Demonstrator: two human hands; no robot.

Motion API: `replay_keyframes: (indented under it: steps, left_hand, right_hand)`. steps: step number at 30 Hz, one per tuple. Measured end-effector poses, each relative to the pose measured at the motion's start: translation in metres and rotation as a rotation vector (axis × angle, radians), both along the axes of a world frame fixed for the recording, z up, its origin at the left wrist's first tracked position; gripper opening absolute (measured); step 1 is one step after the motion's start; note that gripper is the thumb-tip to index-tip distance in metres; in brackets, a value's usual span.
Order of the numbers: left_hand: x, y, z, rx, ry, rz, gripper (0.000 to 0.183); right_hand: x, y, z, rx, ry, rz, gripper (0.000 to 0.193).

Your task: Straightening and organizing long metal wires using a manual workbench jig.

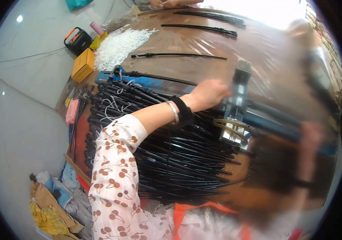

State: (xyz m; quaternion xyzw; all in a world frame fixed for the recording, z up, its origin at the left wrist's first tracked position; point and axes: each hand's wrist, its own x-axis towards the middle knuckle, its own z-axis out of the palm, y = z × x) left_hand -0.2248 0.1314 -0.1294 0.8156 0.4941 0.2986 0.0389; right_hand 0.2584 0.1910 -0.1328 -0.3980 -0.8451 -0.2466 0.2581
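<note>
My left hand (210,95) is closed, thumb side toward the metal fixture. A long thin black rod (159,77) runs into its grip from a blue rail (145,82) at the left. The fingertips are partly hidden. Just right of that hand stands the upright metal fixture (237,100), with a tan band looped at its lower end. My right hand (311,134) is smeared by motion over the right side of the table, so its fingers cannot be read. Below my left forearm lies a thick pile of black rods (171,160) with white ties among them.
Loose black rods (179,55) lie across the plastic-covered table (267,48). White small pieces (119,46) are heaped at the far left, beside a yellow box (83,65) and a black-and-orange case (77,41). Another person's hands (169,4) rest at the far edge. Bags (51,208) sit lower left.
</note>
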Motion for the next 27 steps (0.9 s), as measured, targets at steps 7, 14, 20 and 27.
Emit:
replay_keyframes:
  steps: [7,14,20,27]
  left_hand:
    - [0.015,0.007,0.004,-0.070,0.172,0.265,0.019]
    - [0.038,0.029,-0.014,-0.128,0.254,0.258,0.018]
    - [0.040,0.041,-0.029,-0.047,0.242,0.230,0.015]
    - [0.035,0.048,-0.047,0.067,0.353,0.200,0.011]
  right_hand:
    - [-0.092,-0.062,0.008,-0.234,0.129,0.263,0.023]
    - [-0.084,-0.052,-0.034,-0.400,0.230,0.265,0.029]
    - [-0.123,-0.021,-0.072,-0.583,0.440,0.511,0.035]
    - [-0.120,0.003,-0.090,-0.849,0.464,0.513,0.038]
